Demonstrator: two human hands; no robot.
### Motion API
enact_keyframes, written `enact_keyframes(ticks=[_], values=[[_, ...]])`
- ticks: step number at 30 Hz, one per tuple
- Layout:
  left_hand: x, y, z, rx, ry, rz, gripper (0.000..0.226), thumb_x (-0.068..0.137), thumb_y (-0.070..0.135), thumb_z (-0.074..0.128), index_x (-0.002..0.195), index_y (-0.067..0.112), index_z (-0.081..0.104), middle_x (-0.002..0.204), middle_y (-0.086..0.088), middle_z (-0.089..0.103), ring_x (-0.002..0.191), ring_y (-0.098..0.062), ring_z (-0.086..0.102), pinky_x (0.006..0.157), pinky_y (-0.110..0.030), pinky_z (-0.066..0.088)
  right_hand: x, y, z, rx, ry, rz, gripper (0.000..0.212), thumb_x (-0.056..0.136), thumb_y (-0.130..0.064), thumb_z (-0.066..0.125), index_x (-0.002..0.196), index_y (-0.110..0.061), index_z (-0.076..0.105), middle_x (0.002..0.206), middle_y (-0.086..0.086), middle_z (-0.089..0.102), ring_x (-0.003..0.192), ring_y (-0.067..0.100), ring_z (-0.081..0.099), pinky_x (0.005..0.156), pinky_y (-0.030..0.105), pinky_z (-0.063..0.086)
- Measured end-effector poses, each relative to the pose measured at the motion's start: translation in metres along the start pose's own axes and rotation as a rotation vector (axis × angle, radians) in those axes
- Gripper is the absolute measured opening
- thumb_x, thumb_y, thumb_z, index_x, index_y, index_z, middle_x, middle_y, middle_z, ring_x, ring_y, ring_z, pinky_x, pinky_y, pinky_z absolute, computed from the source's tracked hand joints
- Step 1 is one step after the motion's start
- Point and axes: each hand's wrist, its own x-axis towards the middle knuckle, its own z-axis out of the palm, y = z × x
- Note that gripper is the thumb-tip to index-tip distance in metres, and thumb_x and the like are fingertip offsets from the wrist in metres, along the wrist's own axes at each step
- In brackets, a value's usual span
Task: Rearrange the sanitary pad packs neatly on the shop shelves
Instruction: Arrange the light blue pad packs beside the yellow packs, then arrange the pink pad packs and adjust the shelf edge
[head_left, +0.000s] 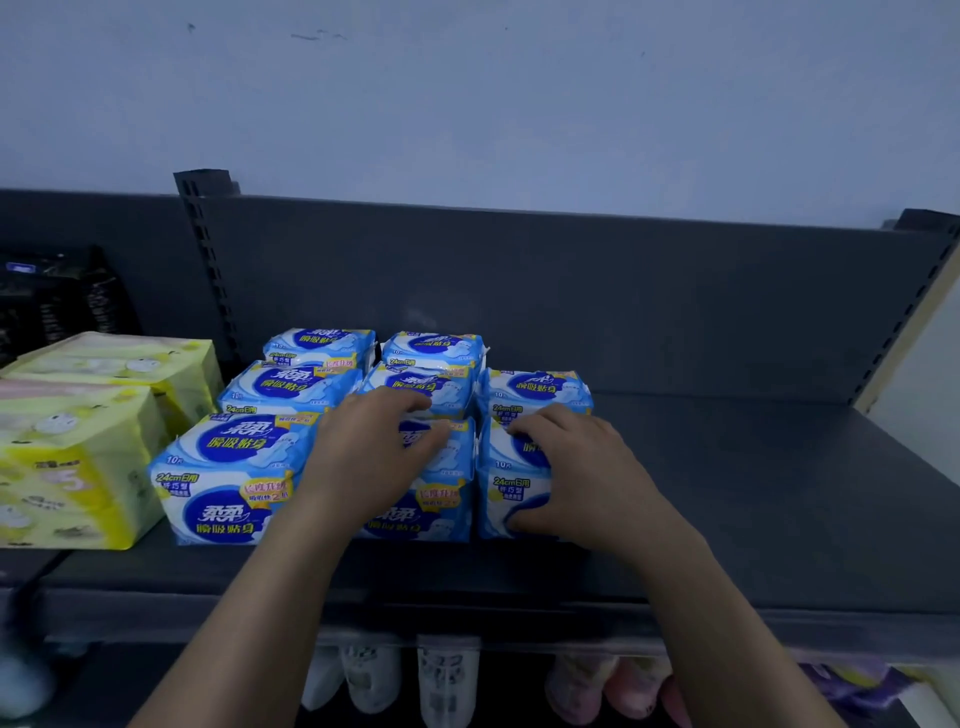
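Both forearms are extended over the shelf (753, 493), palms down. The left hand (374, 447) is laid on the top of the near middle pack (441, 467), its grip spread and relaxed. The near right pack (506, 493) is pinched by the right hand (576, 467), fingers on top, thumb on the front face. 8 blue packs are counted in 3 columns; printed fronts face near, long axes left to right. Yellow packs (78, 457) stand at left.
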Motion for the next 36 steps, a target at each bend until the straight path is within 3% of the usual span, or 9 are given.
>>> enact_keyframes(ticks=[9,13,15,19,24,26,31,36], values=[[-0.015,0.003,-0.008,0.012,0.082,-0.02,0.037,0.085,0.045,0.067,0.114,0.023,0.067,0.116,0.005,0.066,0.11,-0.02,0.058,0.094,-0.04,0.044,-0.006,-0.001,-0.002,0.065,0.083,-0.05,0.085,0.062,-0.061,0.074,0.137,-0.035,0.044,0.135,-0.013,0.04,0.124,0.011,0.037,0.104,0.02,0.018],[-0.026,-0.001,-0.018,0.052,0.125,-0.053,0.034,0.085,0.044,0.067,0.113,0.025,0.068,0.115,0.006,0.066,0.111,-0.019,0.057,0.095,-0.035,0.043,0.0,-0.012,-0.006,0.161,0.137,-0.104,0.071,0.069,-0.054,0.075,0.131,-0.027,0.054,0.134,-0.007,0.05,0.125,0.013,0.044,0.107,0.027,0.029],[-0.034,-0.008,-0.028,0.057,0.154,-0.063,0.032,0.084,0.045,0.067,0.109,0.026,0.069,0.111,0.007,0.067,0.107,-0.018,0.059,0.092,-0.033,0.044,0.004,-0.026,-0.006,0.225,0.161,-0.146,0.063,0.072,-0.05,0.075,0.126,-0.023,0.059,0.127,-0.004,0.057,0.12,0.013,0.047,0.104,0.024,0.031],[-0.058,-0.028,-0.055,0.077,0.219,-0.081,0.047,0.078,0.055,0.053,0.105,0.021,0.071,0.107,0.004,0.07,0.101,-0.02,0.063,0.089,-0.034,0.048,0.01,-0.068,0.001,0.287,0.141,-0.228,0.055,0.074,-0.048,0.068,0.122,-0.022,0.062,0.122,-0.002,0.061,0.116,0.017,0.053,0.102,0.032,0.039],[-0.11,-0.068,-0.105,0.169,0.295,-0.166,0.054,0.078,0.057,0.046,0.105,0.017,0.071,0.103,-0.002,0.071,0.094,-0.026,0.065,0.081,-0.032,0.047,0.013,-0.14,0.018,0.322,0.063,-0.331,0.054,0.075,-0.053,0.059,0.117,-0.02,0.064,0.116,0.001,0.065,0.109,0.021,0.058,0.097,0.033,0.042],[-0.138,-0.087,-0.13,0.203,0.322,-0.235,0.05,0.081,0.054,0.05,0.11,0.018,0.069,0.107,0.0,0.07,0.099,-0.025,0.063,0.083,-0.032,0.047,0.014,-0.177,0.026,0.344,0.051,-0.407,0.056,0.075,-0.057,0.054,0.115,-0.02,0.065,0.112,0.001,0.067,0.105,0.021,0.06,0.093,0.033,0.044],[-0.223,-0.141,-0.204,0.273,0.404,-0.404,0.039,0.089,0.039,0.063,0.124,0.023,0.062,0.123,0.007,0.063,0.114,-0.017,0.056,0.091,-0.029,0.042,0.0,-0.294,0.047,0.461,0.011,-0.56,0.048,0.075,-0.047,0.062,0.11,-0.015,0.067,0.104,0.0,0.068,0.097,0.019,0.061,0.086,0.033,0.048],[-0.318,-0.193,-0.282,0.389,0.446,-0.553,0.037,0.087,0.04,0.064,0.12,0.024,0.064,0.116,0.006,0.066,0.107,-0.02,0.06,0.09,-0.038,0.049,-0.023,-0.419,0.076,0.474,-0.09,-0.755,0.049,0.088,-0.048,0.061,0.13,-0.023,0.056,0.125,-0.007,0.058,0.117,0.013,0.05,0.099,0.026,0.038]])
